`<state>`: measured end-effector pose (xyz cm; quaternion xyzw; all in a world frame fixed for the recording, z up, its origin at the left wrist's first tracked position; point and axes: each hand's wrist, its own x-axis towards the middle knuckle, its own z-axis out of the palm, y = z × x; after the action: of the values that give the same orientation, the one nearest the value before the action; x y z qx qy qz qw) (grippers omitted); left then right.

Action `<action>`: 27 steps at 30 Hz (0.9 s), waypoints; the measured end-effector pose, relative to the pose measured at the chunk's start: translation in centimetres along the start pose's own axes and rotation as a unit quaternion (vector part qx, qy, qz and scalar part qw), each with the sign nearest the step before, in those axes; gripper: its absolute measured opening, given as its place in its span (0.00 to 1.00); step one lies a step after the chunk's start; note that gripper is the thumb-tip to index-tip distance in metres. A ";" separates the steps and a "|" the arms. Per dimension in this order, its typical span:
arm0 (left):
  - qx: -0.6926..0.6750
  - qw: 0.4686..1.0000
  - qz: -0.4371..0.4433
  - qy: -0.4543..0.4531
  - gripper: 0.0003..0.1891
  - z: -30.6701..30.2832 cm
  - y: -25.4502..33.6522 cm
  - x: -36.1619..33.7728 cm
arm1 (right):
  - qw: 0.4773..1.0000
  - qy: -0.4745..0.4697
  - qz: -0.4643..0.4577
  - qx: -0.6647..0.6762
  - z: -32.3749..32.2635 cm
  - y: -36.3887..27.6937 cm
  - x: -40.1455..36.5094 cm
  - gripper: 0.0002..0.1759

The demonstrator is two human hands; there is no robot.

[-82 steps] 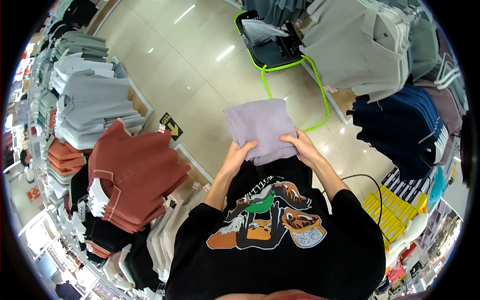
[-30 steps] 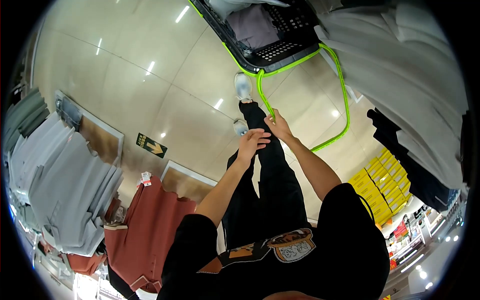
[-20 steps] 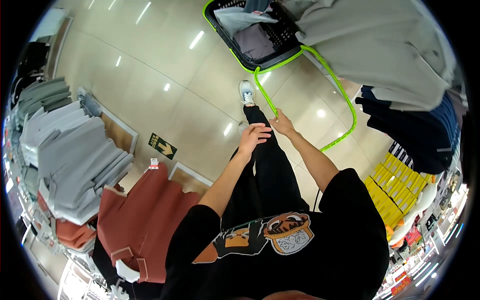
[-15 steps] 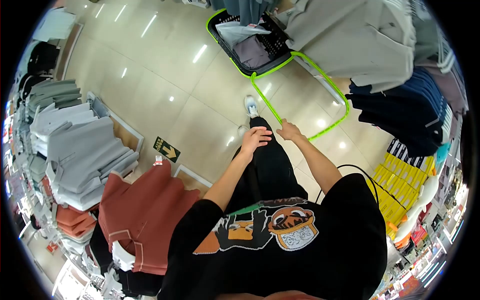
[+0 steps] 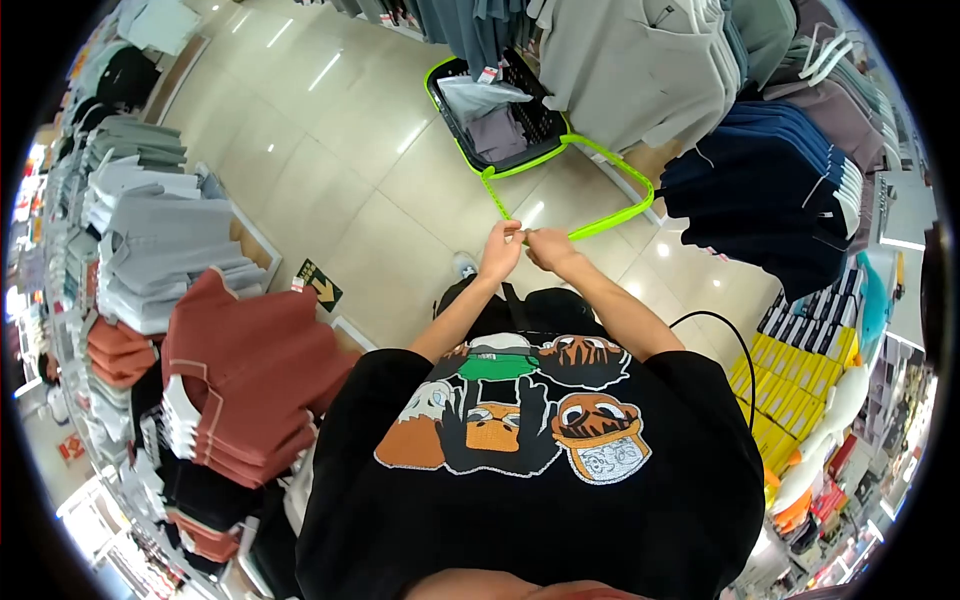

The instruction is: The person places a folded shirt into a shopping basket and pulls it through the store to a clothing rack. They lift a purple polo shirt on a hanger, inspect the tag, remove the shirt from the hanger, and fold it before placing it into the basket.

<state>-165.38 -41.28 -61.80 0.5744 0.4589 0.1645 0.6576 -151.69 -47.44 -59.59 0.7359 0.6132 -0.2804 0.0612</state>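
A black shopping basket (image 5: 515,160) with a bright green rim stands tilted on the floor ahead of me. Its long green handle (image 5: 615,217) is pulled out toward me. My right hand (image 5: 552,250) is closed around the near bar of this handle. Right beside it, my left hand (image 5: 502,252) has its fingers closed on the handle's left corner; the fingertips are partly hidden. Inside the basket lie a folded grey-purple garment (image 5: 497,135) and a pale plastic-wrapped packet (image 5: 480,97). Dark grey hanging clothes (image 5: 465,30) overlap the basket's far side.
Beige shirts (image 5: 635,75) and navy garments (image 5: 765,190) hang at the right, above stacked yellow boxes (image 5: 800,370). Rust-red shirts (image 5: 250,370) and light grey shirts (image 5: 175,240) hang at the left. An arrow sign (image 5: 320,287) is on the tiled floor (image 5: 340,190).
My left hand has moved forward from above my leg to the handle, beside my right hand. The basket and handle appear shifted slightly, and my view has moved forward.
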 end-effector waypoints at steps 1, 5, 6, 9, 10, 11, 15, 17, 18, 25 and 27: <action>0.000 1.000 0.002 0.009 0.16 0.9 -0.1 -0.8 | 1.000 -0.017 -0.023 0.001 -0.1 0.3 -0.9 0.11; -0.004 1.000 0.021 0.019 0.17 4.7 -1.3 -4.4 | 0.996 -0.023 -0.088 0.002 0.4 1.6 -5.2 0.09; -0.025 1.000 0.012 0.009 0.18 5.7 -1.0 -5.5 | 0.993 -0.034 -0.112 -0.011 0.5 2.4 -6.2 0.10; -0.010 0.998 -0.002 0.057 0.20 8.9 -0.2 -9.6 | 0.987 -0.022 -0.161 0.012 0.2 4.1 -10.5 0.12; 0.011 0.996 -0.002 0.091 0.21 9.9 -0.8 -10.8 | 0.985 -0.006 -0.167 0.032 0.0 4.4 -12.1 0.13; 0.019 0.991 0.013 0.135 0.22 11.3 -2.2 -11.4 | 0.983 -0.003 -0.178 0.036 0.3 5.1 -13.0 0.17; -0.042 0.971 -0.161 0.172 0.26 15.9 -2.2 -16.1 | 0.981 0.004 -0.187 0.052 0.7 7.6 -16.8 0.19; -0.148 0.963 -0.186 0.129 0.26 17.8 -0.2 -18.7 | 0.976 0.000 -0.208 0.067 1.3 9.3 -18.4 0.21; -0.250 0.941 -0.212 0.076 0.27 18.7 0.0 -20.0 | 0.975 0.001 -0.212 0.065 1.6 9.8 -19.3 0.21; -0.441 0.866 -0.235 -0.014 0.31 25.0 -1.8 -25.7 | 0.976 -0.029 -0.201 0.081 5.5 11.4 -26.3 0.22; -0.482 0.840 -0.251 -0.010 0.31 26.5 -2.4 -27.2 | 0.977 -0.039 -0.191 0.086 6.5 11.9 -28.4 0.22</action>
<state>-159.37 -78.24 -54.81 0.0522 0.4432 0.1884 0.8748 -145.27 -77.81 -54.16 0.5961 0.7132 -0.3673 -0.0332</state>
